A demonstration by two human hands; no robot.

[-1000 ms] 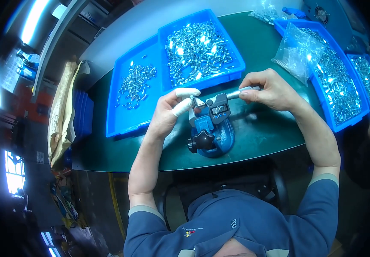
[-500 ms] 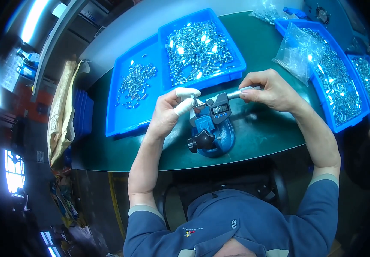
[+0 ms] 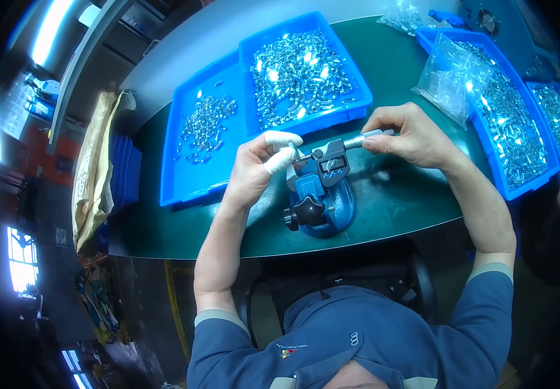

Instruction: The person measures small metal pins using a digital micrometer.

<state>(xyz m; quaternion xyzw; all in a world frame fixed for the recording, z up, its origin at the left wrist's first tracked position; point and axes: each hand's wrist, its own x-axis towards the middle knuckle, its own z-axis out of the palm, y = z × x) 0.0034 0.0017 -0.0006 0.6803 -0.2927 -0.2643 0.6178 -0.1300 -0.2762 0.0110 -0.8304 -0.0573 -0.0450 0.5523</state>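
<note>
1. A blue cast-metal stand with a black knob (image 3: pixel 316 206) sits on the dark green worktop (image 3: pixel 397 207), clamping a grey digital micrometer (image 3: pixel 329 162).
2. The left hand (image 3: pixel 254 170), fingers in white cots, pinches a small metal part at the anvil; the right hand (image 3: pixel 410 135) grips the thimble, so measuring looks underway.
3. Behind, a shallow blue plastic tray (image 3: pixel 195 175) holds few silvery pieces, the deeper blue tray (image 3: pixel 351 107) many, apparently most unmeasured.
</note>
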